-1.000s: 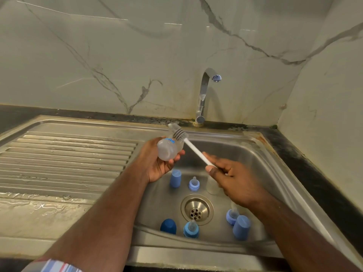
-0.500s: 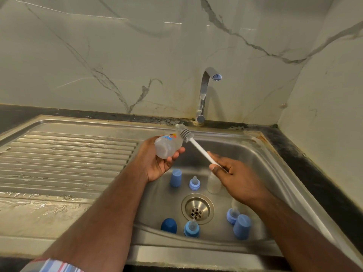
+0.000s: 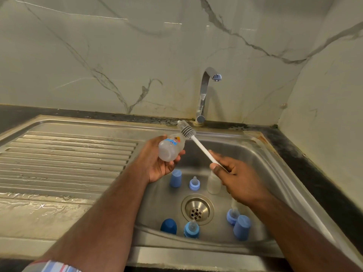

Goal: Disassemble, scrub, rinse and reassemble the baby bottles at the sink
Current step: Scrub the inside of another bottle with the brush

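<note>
The left hand [image 3: 157, 165] grips a clear bottle [image 3: 171, 149] on its side above the sink [image 3: 261, 154]; the right hand [image 3: 238, 180] pinches the brush [image 3: 193, 141] by its handle, bristles just past the bottle's neck. Wet plastic (probably slick) could slip and drop among the caps [image 3: 175, 178] and teats [image 3: 194, 183] below.

Left arm: bare forearm; a striped sleeve cuff [image 3: 52, 267] at the frame's lower left, with pale blue, white and red stripes.
Right arm: bare to the lower right frame edge.
Hands: bare, ungloved.
</note>
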Demonstrator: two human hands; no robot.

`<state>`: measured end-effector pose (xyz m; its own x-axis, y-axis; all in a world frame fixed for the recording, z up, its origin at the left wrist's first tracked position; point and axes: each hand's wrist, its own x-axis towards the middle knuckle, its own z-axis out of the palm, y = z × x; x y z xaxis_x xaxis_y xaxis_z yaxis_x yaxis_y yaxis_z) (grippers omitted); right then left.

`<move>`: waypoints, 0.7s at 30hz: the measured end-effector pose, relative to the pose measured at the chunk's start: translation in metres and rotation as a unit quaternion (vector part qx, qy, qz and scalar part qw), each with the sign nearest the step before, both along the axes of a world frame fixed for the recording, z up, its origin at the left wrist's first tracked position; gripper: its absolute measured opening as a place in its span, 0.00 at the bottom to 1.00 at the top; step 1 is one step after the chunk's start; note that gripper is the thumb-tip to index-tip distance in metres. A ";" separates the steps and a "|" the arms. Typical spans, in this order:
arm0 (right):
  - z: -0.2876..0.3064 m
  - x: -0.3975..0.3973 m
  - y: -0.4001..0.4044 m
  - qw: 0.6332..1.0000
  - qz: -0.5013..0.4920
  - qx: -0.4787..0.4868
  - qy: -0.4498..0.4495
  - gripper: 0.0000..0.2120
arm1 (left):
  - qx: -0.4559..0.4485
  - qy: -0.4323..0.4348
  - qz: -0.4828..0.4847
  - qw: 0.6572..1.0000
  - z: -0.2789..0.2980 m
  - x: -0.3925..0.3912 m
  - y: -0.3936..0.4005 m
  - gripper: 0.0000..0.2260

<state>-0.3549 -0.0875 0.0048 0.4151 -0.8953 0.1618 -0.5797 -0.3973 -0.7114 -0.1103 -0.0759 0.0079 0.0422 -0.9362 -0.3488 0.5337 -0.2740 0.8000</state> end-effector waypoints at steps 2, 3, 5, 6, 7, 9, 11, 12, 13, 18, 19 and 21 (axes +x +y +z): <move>0.001 0.002 0.007 0.999 0.035 0.012 -0.012 0.19 | 0.010 -0.014 0.006 1.000 -0.001 0.000 -0.001 0.23; 0.000 0.004 0.008 0.999 0.043 0.013 -0.007 0.19 | 0.010 -0.027 0.009 1.000 -0.002 0.000 -0.002 0.23; -0.002 0.004 0.003 1.000 0.025 -0.001 0.015 0.20 | 0.009 -0.053 0.012 0.998 -0.001 -0.001 -0.002 0.22; -0.002 0.003 -0.001 1.000 -0.002 -0.010 0.030 0.21 | 0.007 -0.065 0.009 0.998 -0.001 -0.002 -0.001 0.22; -0.001 0.002 -0.004 0.999 -0.028 -0.013 0.040 0.22 | 0.005 -0.073 0.003 0.997 -0.001 -0.003 -0.001 0.23; 0.001 -0.002 -0.006 0.998 -0.045 -0.014 0.037 0.23 | 0.006 -0.074 -0.005 0.997 -0.003 -0.003 -0.001 0.25; 0.002 -0.002 0.000 1.000 -0.011 -0.020 0.013 0.22 | 0.011 -0.060 0.003 0.998 -0.006 -0.002 -0.002 0.26; 0.003 -0.001 0.004 1.000 0.007 -0.017 0.006 0.22 | 0.012 -0.049 0.009 0.999 -0.006 -0.001 -0.002 0.25; 0.002 0.001 0.006 1.000 0.020 -0.012 0.008 0.21 | 0.011 -0.039 0.015 0.999 -0.006 -0.001 -0.003 0.23; -0.003 0.001 0.000 1.000 -0.001 0.003 0.018 0.21 | -0.032 -0.015 0.012 0.999 -0.004 -0.002 -0.003 0.25; -0.002 0.000 0.000 1.000 -0.004 0.008 0.014 0.21 | -0.047 -0.018 0.014 0.999 -0.003 -0.003 -0.003 0.25; -0.002 0.000 0.000 1.000 -0.005 0.011 0.017 0.21 | -0.077 -0.028 0.018 0.996 -0.003 -0.005 -0.002 0.24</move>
<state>-0.3551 -0.0870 0.0033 0.4109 -0.9027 0.1275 -0.6078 -0.3754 -0.6998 -0.1149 -0.0783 0.0053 0.0930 -0.9760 -0.1968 0.4940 -0.1264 0.8602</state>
